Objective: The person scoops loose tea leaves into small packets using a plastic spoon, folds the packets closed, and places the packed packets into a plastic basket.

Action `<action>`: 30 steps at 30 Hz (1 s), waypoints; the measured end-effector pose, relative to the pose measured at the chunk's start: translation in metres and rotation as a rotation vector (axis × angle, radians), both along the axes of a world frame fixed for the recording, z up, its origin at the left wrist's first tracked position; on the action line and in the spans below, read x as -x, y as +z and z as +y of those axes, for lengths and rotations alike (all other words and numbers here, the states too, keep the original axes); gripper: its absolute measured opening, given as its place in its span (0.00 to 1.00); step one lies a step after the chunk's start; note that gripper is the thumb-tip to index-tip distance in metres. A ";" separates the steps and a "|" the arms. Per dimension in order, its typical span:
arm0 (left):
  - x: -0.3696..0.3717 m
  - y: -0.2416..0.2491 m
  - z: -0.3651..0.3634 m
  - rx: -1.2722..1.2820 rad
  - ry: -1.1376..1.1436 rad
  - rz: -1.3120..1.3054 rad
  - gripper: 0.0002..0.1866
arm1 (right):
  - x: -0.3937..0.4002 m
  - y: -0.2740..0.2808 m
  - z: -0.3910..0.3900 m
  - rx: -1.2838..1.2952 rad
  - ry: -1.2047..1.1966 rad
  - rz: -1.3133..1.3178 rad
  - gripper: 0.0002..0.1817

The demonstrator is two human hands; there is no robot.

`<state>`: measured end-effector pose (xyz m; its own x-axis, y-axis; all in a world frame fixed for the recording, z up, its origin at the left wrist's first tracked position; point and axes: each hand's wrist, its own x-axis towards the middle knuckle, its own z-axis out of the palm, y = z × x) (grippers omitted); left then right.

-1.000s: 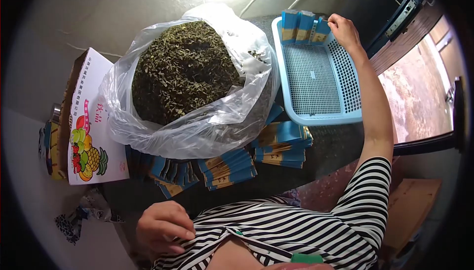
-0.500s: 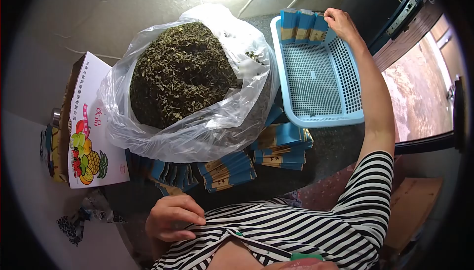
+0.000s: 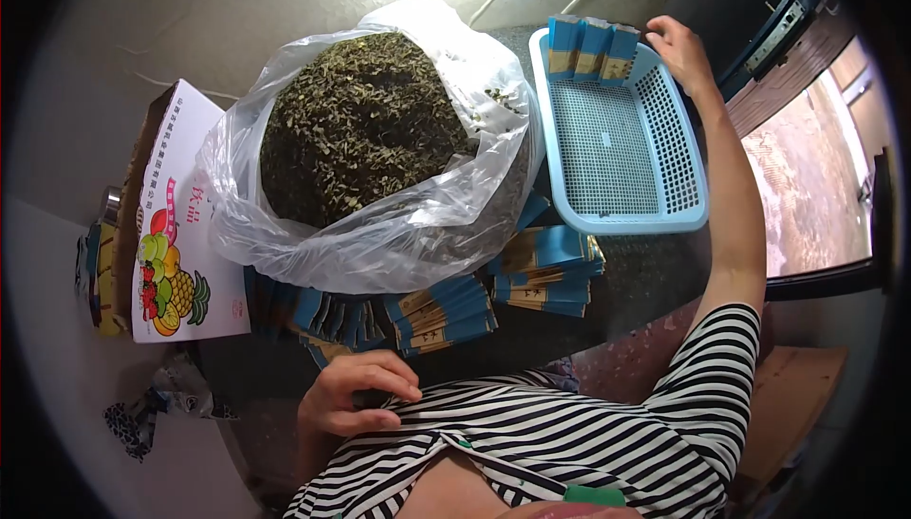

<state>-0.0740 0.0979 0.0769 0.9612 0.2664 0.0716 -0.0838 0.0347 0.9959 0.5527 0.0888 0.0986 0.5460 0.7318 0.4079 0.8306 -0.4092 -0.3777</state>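
A light blue plastic basket stands at the right, with three blue-and-tan paper packets upright in a row at its far end. My right hand is just beyond the basket's far right corner, beside the last packet. Its fingers are slightly bent, with a small gap to that packet and nothing visible in them. Close to my striped shirt, my left hand holds nothing; thumb and fingers are apart. In front of it lie fanned stacks of the same packets, several in each stack.
A large clear plastic bag full of dried leaves fills the middle of the dark table. To its left stands a white carton with printed fruit. More packets lie between bag and basket. A door opening is at right.
My right hand has come away from the last packet in the basket, moving slightly right. My left hand has shifted a little right and up in view. The whole view has tilted slightly.
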 end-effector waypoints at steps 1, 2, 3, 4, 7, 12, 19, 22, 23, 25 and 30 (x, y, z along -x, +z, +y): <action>-0.004 -0.004 -0.001 -0.005 -0.029 -0.036 0.18 | 0.000 0.001 -0.006 -0.072 -0.002 -0.021 0.13; -0.007 -0.006 -0.004 -0.009 -0.053 -0.071 0.19 | -0.004 0.003 -0.011 -0.100 -0.024 0.004 0.13; -0.014 -0.002 -0.007 0.052 -0.121 -0.033 0.21 | -0.001 0.007 -0.019 -0.152 0.018 -0.050 0.13; -0.021 -0.005 -0.009 0.079 -0.220 -0.021 0.25 | -0.001 0.010 -0.025 -0.195 0.050 -0.054 0.14; -0.033 -0.049 -0.023 0.104 -0.459 0.011 0.32 | 0.059 0.034 -0.058 -0.343 0.200 0.582 0.15; -0.043 -0.099 -0.048 0.254 -0.629 -0.033 0.30 | 0.156 0.024 -0.120 -0.515 0.496 1.064 0.23; -0.045 -0.079 -0.055 0.168 -0.353 0.092 0.18 | 0.231 -0.027 -0.161 -0.827 0.674 1.694 0.19; -0.035 -0.065 -0.043 0.033 -0.153 0.145 0.13 | 0.242 -0.044 -0.169 -1.302 0.667 1.998 0.07; -0.030 -0.061 -0.041 -0.144 0.072 0.074 0.08 | 0.247 -0.043 -0.168 -1.278 0.661 2.001 0.07; -0.027 -0.059 -0.029 -0.401 0.291 0.071 0.08 | 0.280 -0.038 -0.157 -1.221 0.555 2.149 0.08; -0.042 -0.082 -0.019 -1.017 0.683 0.216 0.13 | 0.306 -0.038 -0.153 -1.053 0.598 2.088 0.08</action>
<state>-0.0325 0.0791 -0.0047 0.6658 0.6324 0.3959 0.3877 -0.7466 0.5406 0.2462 -0.0643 0.0609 0.4475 0.8942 0.0142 -0.8348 0.4234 -0.3519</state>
